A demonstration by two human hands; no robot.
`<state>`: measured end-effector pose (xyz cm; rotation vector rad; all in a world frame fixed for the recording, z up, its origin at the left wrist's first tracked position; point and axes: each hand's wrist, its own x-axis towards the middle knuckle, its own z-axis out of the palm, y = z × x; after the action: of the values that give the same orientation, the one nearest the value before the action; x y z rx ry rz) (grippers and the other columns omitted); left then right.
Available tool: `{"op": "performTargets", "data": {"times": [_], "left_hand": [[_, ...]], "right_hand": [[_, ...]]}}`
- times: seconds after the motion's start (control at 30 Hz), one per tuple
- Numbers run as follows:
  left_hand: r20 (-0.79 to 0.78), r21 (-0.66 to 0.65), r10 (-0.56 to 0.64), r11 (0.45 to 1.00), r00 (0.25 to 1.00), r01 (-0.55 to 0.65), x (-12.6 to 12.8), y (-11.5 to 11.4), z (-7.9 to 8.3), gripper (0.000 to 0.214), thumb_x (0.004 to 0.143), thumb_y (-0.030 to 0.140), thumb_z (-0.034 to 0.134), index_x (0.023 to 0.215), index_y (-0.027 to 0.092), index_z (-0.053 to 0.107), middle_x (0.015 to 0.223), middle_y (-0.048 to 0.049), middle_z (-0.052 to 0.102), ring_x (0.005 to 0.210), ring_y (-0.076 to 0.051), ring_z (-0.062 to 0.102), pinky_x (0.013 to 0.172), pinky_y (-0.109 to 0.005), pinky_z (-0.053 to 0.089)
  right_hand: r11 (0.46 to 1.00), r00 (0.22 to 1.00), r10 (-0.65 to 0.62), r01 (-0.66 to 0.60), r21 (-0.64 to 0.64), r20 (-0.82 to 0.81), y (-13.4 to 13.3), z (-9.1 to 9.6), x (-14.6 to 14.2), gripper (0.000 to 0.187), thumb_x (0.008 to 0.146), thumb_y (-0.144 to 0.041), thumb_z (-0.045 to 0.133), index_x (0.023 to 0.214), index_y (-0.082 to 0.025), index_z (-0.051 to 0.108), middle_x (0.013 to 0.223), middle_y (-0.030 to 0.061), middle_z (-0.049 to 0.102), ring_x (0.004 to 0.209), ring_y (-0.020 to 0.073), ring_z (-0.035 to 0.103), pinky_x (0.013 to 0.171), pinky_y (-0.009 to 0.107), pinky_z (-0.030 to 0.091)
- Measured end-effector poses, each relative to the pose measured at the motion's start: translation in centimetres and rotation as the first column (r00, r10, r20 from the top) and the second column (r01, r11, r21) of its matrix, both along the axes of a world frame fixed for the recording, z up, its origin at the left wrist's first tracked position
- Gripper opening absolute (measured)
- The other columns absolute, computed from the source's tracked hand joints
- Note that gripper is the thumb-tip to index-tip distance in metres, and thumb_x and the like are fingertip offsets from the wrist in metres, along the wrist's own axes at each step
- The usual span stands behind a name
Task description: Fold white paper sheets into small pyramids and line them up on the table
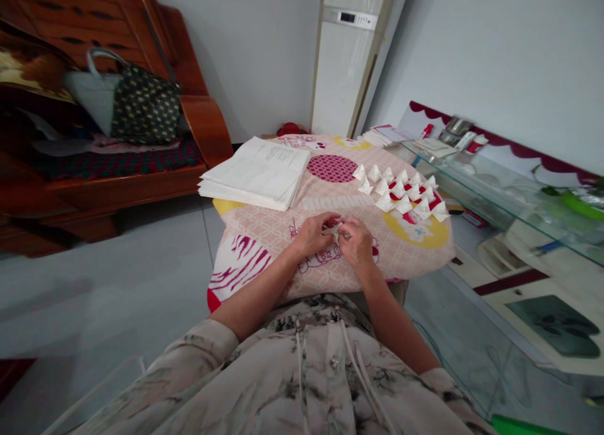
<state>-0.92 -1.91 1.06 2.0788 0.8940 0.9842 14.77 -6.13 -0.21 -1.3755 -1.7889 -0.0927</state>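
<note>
Close to the near side of the cloth-covered table (255,233), my left hand (314,235) and my right hand (357,238) meet with fingers pinched together. Between them is a small piece of folded white paper (336,230), mostly hidden by the fingers. To the right, several small pointed folded-paper shapes (403,204) stand in rows on the cloth. A thick stack of white paper sheets (259,169), the top one bearing some print, lies beyond my left hand.
At right a glass-topped cabinet (500,199) adjoins the table, with small items on it. A wooden bench (155,170) with bags (146,104) stands at left. Behind the table rises a tall white air conditioner (342,63). More papers (381,136) lie at the table's far right.
</note>
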Motion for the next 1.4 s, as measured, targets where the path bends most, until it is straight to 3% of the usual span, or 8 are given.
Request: {"op": "performTargets", "data": {"times": [0.2,0.4,0.63,0.9,1.2,1.4], "left_hand": [[0.063,-0.065,0.11,0.992,0.992,-0.106,0.0,0.0,0.0,0.042,0.072,0.007,0.06,0.113,0.014,0.069,0.103,-0.0067,0.076,0.093,-0.017,0.072,0.082,-0.026,0.058],[0.058,-0.083,0.164,0.984,0.985,-0.159,0.0,0.2,-0.1,0.022,0.079,0.018,0.064,0.097,0.014,0.075,0.091,-0.005,0.077,0.08,-0.016,0.071,0.072,-0.024,0.055],[-0.023,-0.109,0.213,0.971,0.977,-0.214,0.1,0.1,0.3,0.027,0.082,0.017,0.058,0.099,0.014,0.078,0.082,-0.004,0.077,0.068,-0.015,0.069,0.064,-0.022,0.052],[-0.027,-0.242,0.272,0.932,0.962,-0.271,0.4,0.0,0.2,0.03,0.081,0.01,0.054,0.1,0.013,0.077,0.074,-0.0025,0.075,0.057,-0.013,0.067,0.052,-0.019,0.049],[-0.036,-0.213,0.174,0.961,0.984,-0.178,-0.2,0.1,-0.2,0.028,0.08,0.008,0.053,0.098,0.014,0.074,0.062,0.0003,0.07,0.053,-0.011,0.066,0.053,-0.019,0.049],[-0.133,-0.145,0.111,0.981,0.985,-0.13,-0.9,0.4,0.8,0.035,0.079,0.007,0.054,0.106,0.015,0.075,0.061,0.0013,0.068,0.053,-0.011,0.065,0.057,-0.02,0.049]], "right_hand": [[0.991,0.998,-0.068,0.067,0.117,0.011,-0.4,0.2,-0.3,0.021,0.081,-0.009,0.054,0.081,-0.021,0.07,0.103,0.0112,0.069,0.095,0.0254,0.062,0.088,0.04,0.052],[0.986,0.997,-0.072,0.071,0.149,0.006,-0.3,0.2,-0.6,0.02,0.082,-0.009,0.053,0.08,-0.022,0.069,0.097,0.0103,0.067,0.093,0.0241,0.062,0.085,0.037,0.053],[0.993,0.998,-0.061,0.06,0.1,0.007,-0.5,0.3,-0.7,0.023,0.082,-0.008,0.052,0.082,-0.023,0.069,0.096,0.0096,0.067,0.093,0.024,0.061,0.085,0.037,0.052],[0.998,0.996,-0.012,0.006,0.065,0.093,-0.4,-0.1,-0.9,0.023,0.083,-0.008,0.052,0.083,-0.022,0.07,0.1,0.0114,0.067,0.095,0.0252,0.06,0.087,0.038,0.051],[1.0,0.996,0.015,-0.017,-0.019,-0.09,-0.1,0.2,-0.7,0.024,0.078,-0.007,0.051,0.081,-0.023,0.07,0.09,0.0086,0.068,0.091,0.0248,0.063,0.086,0.039,0.052],[0.998,0.987,0.045,-0.05,-0.025,-0.151,0.0,0.5,-0.5,0.021,0.075,-0.011,0.052,0.076,-0.023,0.068,0.085,0.0077,0.07,0.087,0.0246,0.065,0.085,0.039,0.053]]}}
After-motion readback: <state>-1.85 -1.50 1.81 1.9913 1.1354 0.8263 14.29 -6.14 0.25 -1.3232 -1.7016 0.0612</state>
